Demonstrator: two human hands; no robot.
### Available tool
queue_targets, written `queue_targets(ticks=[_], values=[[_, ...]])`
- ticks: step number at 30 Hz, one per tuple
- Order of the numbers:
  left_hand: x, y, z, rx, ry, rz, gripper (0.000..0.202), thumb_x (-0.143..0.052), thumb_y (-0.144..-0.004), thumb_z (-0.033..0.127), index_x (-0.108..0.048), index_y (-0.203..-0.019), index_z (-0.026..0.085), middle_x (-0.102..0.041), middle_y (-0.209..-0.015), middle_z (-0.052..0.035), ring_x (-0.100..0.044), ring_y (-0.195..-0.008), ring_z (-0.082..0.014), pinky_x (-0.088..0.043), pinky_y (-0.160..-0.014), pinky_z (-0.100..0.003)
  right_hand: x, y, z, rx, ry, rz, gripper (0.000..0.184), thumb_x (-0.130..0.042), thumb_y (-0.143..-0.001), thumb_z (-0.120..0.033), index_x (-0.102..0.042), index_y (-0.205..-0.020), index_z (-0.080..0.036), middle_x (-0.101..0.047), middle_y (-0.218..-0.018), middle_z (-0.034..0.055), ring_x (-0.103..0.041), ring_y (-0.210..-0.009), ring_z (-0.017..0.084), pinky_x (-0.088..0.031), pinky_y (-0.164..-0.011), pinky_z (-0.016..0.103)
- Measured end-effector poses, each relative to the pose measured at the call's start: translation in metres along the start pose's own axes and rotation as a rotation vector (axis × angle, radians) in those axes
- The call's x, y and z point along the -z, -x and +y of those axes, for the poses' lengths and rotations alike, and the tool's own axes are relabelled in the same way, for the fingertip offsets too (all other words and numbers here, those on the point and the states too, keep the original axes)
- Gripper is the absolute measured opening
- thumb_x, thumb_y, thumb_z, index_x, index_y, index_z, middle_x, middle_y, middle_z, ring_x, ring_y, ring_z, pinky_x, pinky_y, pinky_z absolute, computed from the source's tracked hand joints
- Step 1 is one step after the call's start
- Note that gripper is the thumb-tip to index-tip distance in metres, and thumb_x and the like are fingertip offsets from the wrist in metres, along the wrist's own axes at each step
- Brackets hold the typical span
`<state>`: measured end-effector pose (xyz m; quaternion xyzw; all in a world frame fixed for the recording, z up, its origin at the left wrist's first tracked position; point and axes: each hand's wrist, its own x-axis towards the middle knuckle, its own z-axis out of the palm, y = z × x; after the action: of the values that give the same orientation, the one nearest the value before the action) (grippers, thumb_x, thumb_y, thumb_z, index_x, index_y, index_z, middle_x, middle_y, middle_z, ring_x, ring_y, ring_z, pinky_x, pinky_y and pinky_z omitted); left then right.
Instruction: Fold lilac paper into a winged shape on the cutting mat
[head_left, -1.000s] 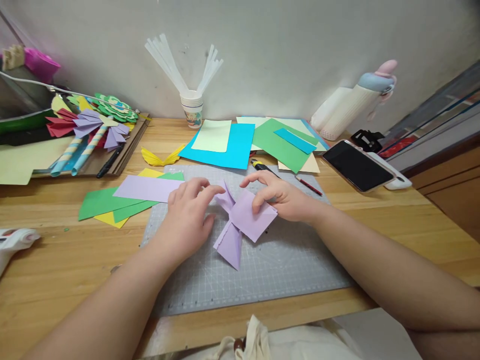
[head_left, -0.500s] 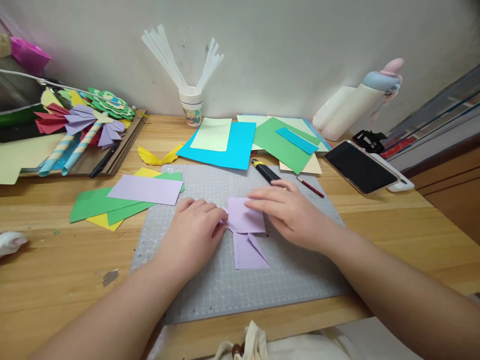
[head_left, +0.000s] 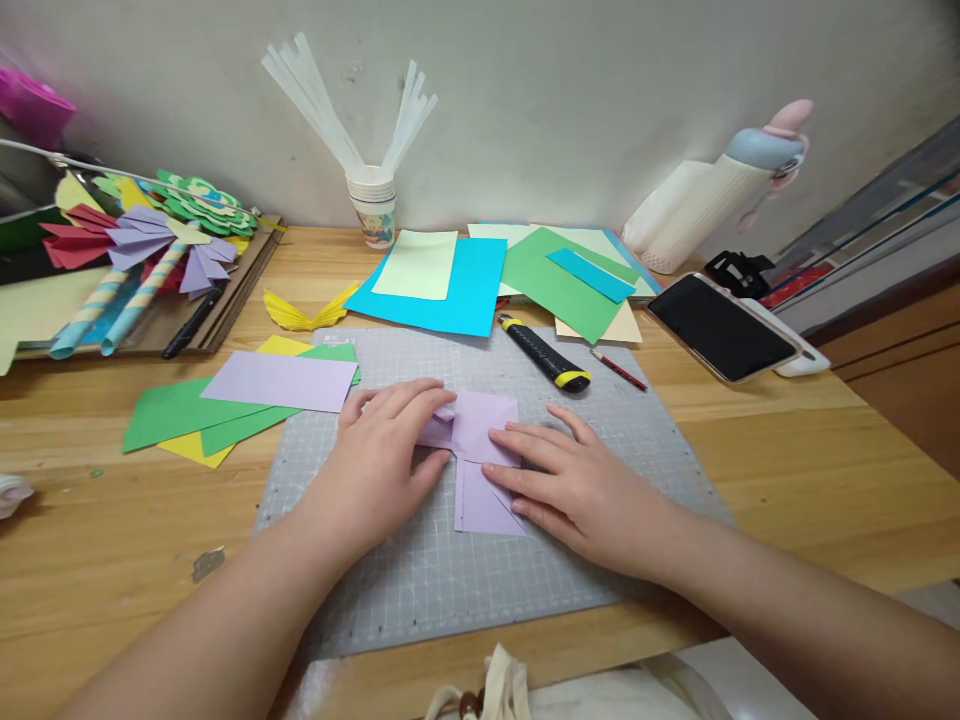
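Observation:
A folded lilac paper piece point(head_left: 480, 450) lies on the grey cutting mat point(head_left: 465, 580). My left hand point(head_left: 382, 460) rests on its left side, fingers curled and pinching a small flap at the top left. To the right, my right hand point(head_left: 577, 485) lies flat with fingers stretched out, pressing down the paper's right and lower part.
A black and yellow utility knife point(head_left: 544, 353) and a red pencil point(head_left: 619, 369) lie on the mat's far side. Coloured sheets point(head_left: 450, 280), a lilac strip point(head_left: 281, 381), a cup of white strips point(head_left: 373, 215), finished paper crafts point(head_left: 150, 250) and a phone point(head_left: 720, 327) surround the mat.
The lilac piece went from lifted and loose to flat on the mat. My right hand slid from its top edge down to its lower right, uncovering the utility knife. The camera tilted slightly.

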<state>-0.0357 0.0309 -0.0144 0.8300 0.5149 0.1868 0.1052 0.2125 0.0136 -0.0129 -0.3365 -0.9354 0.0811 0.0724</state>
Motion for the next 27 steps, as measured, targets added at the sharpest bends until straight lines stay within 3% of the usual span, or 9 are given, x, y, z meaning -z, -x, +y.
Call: queue_targets(ticks=[3, 6, 9, 15, 21, 23, 27], values=[[-0.001, 0.000, -0.003, -0.017, -0.027, -0.003, 0.052, -0.061, -0.085, 0.023, -0.045, -0.135, 0.028, -0.051, -0.145, -0.0045, -0.045, -0.133, -0.0244, -0.023, -0.109, -0.051, 0.000, 0.001, -0.004, -0.007, -0.003, -0.005, 0.036, -0.049, -0.097, -0.037, -0.060, -0.129, -0.025, -0.054, -0.142, 0.0128, -0.049, -0.130, 0.030, -0.024, -0.109, 0.065], [0.000, 0.000, -0.006, -0.046, -0.055, -0.059, 0.034, -0.059, -0.087, 0.026, -0.058, -0.122, 0.029, -0.059, -0.136, -0.0034, -0.050, -0.128, -0.0261, -0.017, -0.110, -0.056, -0.002, 0.001, -0.010, -0.030, 0.014, 0.003, 0.044, -0.053, -0.094, -0.044, -0.058, -0.131, -0.022, -0.052, -0.143, 0.0140, -0.047, -0.131, 0.033, -0.023, -0.109, 0.065], [0.002, -0.001, -0.006, -0.055, -0.077, -0.067, 0.021, -0.059, -0.088, 0.027, -0.066, -0.108, 0.027, -0.066, -0.124, -0.0030, -0.057, -0.119, -0.0259, -0.016, -0.109, -0.058, -0.005, -0.001, -0.013, -0.038, 0.047, 0.046, 0.039, -0.050, -0.095, -0.036, -0.059, -0.130, -0.021, -0.055, -0.140, 0.0126, -0.048, -0.130, 0.032, -0.021, -0.110, 0.064], [0.006, -0.003, -0.002, -0.012, -0.110, -0.030, 0.021, -0.065, -0.084, 0.033, -0.068, -0.103, 0.026, -0.071, -0.105, -0.0024, -0.059, -0.106, -0.0281, -0.027, -0.102, -0.055, 0.001, -0.009, 0.006, -0.025, 0.137, 0.168, 0.031, -0.047, -0.097, -0.024, -0.063, -0.123, -0.018, -0.061, -0.134, 0.0123, -0.053, -0.125, 0.030, -0.018, -0.111, 0.062], [0.005, 0.000, 0.004, 0.054, -0.074, -0.034, 0.019, -0.068, -0.082, 0.034, -0.062, -0.096, 0.022, -0.070, -0.095, -0.0028, -0.059, -0.098, -0.0269, -0.031, -0.095, -0.051, 0.005, -0.008, 0.022, 0.027, 0.020, 0.112, 0.026, -0.048, -0.098, -0.026, -0.066, -0.117, -0.019, -0.067, -0.124, 0.0094, -0.062, -0.112, 0.023, -0.025, -0.110, 0.056], [0.005, 0.001, 0.007, -0.006, -0.045, -0.054, 0.019, -0.069, -0.082, 0.031, -0.061, -0.097, 0.023, -0.067, -0.100, -0.0023, -0.057, -0.099, -0.0263, -0.031, -0.093, -0.048, 0.005, -0.006, 0.024, 0.055, 0.000, 0.075, 0.027, -0.047, -0.099, -0.025, -0.065, -0.118, -0.019, -0.066, -0.126, 0.0102, -0.061, -0.113, 0.023, -0.026, -0.109, 0.056], [0.003, 0.004, 0.014, -0.241, 0.091, -0.231, 0.014, -0.067, -0.084, 0.025, -0.060, -0.096, 0.026, -0.063, -0.105, 0.0011, -0.054, -0.103, -0.0226, -0.029, -0.093, -0.043, 0.006, -0.004, 0.030, 0.103, -0.021, 0.026, 0.030, -0.047, -0.098, -0.024, -0.061, -0.124, -0.019, -0.062, -0.131, 0.0119, -0.057, -0.119, 0.025, -0.027, -0.107, 0.056]])
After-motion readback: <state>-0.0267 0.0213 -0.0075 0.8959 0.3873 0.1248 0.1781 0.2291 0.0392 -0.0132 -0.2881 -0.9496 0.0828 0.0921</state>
